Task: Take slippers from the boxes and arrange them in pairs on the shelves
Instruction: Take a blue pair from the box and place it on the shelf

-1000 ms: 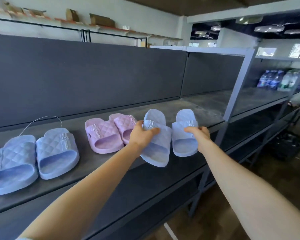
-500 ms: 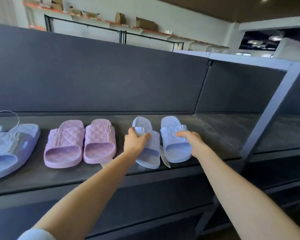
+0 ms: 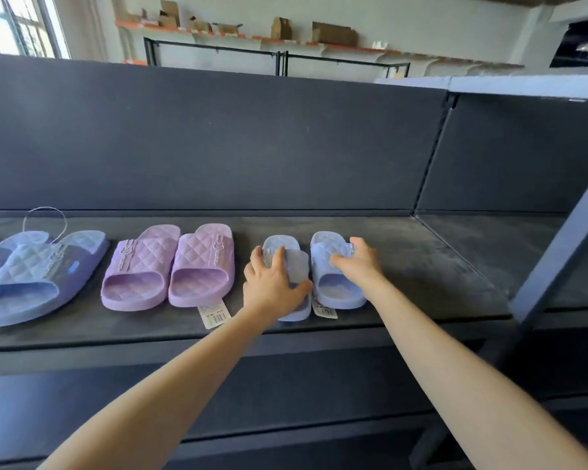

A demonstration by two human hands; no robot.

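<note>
A long dark shelf [image 3: 421, 266] runs from side to side, and a tall dark back board [image 3: 218, 140] stands behind it. At the left of the shelf lies a big blue pair [image 3: 31, 283], side by side, partly cut off by the edge of the view. Next to it sits a purple pair [image 3: 170, 269], the two touching, toes to the back. Right of that are two little blue slippers, close together near the front edge of the shelf. The left hand [image 3: 272, 283] lies on top of the left small slipper [image 3: 297, 266]. Its fingers [image 3: 279, 256] curl over the strap and its thumb is on the right side, so it holds the slipper. The right hand [image 3: 357, 261] holds the right small slipper [image 3: 333, 288] by the strap. A white tag [image 3: 214, 313] sticks out from under the purple pair. A second tag [image 3: 325, 312] lies by the heels of the small slippers. A thin wire loop [image 3: 45, 212] stands up behind the big blue pair.
</note>
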